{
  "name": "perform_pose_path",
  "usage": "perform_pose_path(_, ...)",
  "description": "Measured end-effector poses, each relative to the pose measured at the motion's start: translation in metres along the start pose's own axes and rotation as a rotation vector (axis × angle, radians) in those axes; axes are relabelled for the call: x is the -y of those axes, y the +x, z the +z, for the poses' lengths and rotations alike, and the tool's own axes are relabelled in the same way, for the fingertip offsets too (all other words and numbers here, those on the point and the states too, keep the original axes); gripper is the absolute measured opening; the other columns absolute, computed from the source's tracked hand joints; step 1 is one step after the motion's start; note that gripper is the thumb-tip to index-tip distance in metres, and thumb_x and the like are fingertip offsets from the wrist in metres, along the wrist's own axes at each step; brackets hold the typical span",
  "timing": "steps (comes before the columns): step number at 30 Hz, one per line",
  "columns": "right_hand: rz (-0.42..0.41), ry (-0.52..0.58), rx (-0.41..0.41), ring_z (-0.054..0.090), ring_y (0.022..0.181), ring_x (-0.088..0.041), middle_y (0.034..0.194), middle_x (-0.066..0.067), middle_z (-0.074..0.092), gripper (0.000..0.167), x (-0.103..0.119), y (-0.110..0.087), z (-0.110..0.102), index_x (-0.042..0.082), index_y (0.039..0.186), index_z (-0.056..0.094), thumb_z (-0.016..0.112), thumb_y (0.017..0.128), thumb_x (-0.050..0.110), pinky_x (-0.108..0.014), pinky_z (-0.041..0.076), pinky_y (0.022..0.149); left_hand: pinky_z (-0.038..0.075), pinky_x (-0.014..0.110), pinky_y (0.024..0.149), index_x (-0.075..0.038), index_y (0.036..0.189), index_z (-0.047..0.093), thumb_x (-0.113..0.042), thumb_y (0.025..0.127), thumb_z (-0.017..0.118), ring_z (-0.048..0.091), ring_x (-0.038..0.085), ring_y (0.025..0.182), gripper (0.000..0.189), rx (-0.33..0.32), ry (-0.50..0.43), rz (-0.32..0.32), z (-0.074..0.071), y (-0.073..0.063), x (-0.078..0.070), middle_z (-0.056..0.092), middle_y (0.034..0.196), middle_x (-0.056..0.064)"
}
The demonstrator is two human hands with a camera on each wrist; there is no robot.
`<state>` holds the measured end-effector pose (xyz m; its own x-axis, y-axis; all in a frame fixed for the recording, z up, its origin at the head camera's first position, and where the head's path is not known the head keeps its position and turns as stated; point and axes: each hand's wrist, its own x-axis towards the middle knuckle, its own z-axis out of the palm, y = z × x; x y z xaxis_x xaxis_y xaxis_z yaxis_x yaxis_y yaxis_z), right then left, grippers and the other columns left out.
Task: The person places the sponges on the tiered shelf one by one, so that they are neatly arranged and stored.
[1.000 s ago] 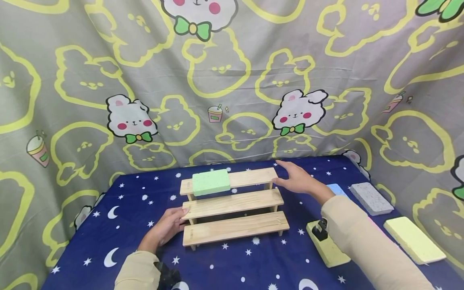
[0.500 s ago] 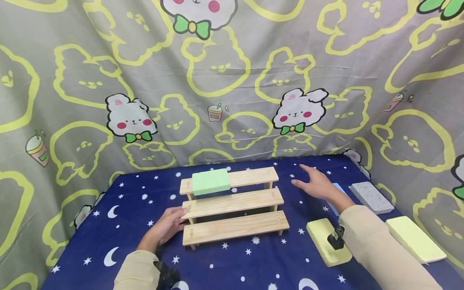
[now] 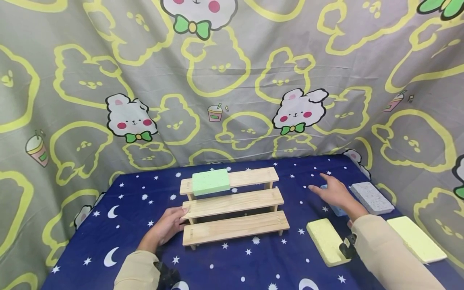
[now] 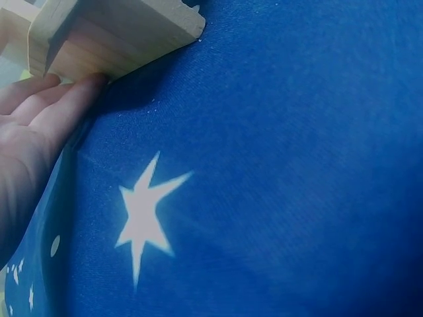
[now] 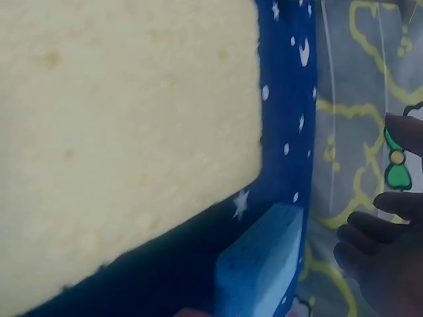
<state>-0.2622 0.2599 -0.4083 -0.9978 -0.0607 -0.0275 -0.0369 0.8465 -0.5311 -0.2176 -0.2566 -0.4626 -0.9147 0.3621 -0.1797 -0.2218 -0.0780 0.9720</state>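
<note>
A wooden three-step rack [image 3: 235, 229] stands on the dark blue star-print cloth. My left hand [image 3: 164, 226] grips the left end of its middle step, thumb on top and fingers below; in the left wrist view those fingers [image 4: 56, 105] reach under the wood [image 4: 125, 39]. On the rear step, toward its left, lies a light green sponge [image 3: 211, 182]. My right hand [image 3: 336, 195] holds nothing and hovers over a blue sponge [image 3: 338, 210], fingers spread and partly covering it. The right wrist view shows this blue sponge [image 5: 261, 267] beyond a large, close yellow sponge [image 5: 125, 125].
Right of the rack lies a yellow sponge [image 3: 324, 237], partly behind the wrist camera. A grey speckled sponge [image 3: 372, 197] and a second yellow sponge [image 3: 415, 239] lie farther right. Something pink [image 3: 349, 224] peeks out by the right sleeve. A patterned curtain [image 3: 232, 80] encloses the table.
My right hand has left the right end of the rack's rear step and moved rightward to above the blue sponge. The left hand and the rack have stayed put.
</note>
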Motion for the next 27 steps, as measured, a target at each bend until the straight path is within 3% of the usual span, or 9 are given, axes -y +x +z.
perform_pose_path(9,0.084,-0.043,-0.036,0.030,0.122,-0.059,0.134,-0.043,0.031,0.090,-0.026,-0.006,0.001,-0.017,0.139,0.024,0.053,0.089,0.052,-0.066,0.034,0.095,0.050,0.035,0.088,0.018,0.136,0.026,-0.019,0.099,0.043,0.060,0.011,0.104,0.055,0.004,0.018,-0.003,0.000,0.001,0.001,0.063,0.114,0.006)
perform_pose_path(27,0.206,-0.137,-0.039,0.041,0.111,-0.059,0.123,-0.049,0.035,0.086,-0.056,-0.016,0.003,-0.030,0.124,0.030,0.058,0.086,0.041,-0.061,0.039,0.091,0.050,0.035,0.088,0.019,0.135,0.027,-0.017,0.100,0.040,0.060,0.011,0.103,0.052,0.022,0.014,0.016,0.000,0.000,0.000,0.064,0.111,0.003)
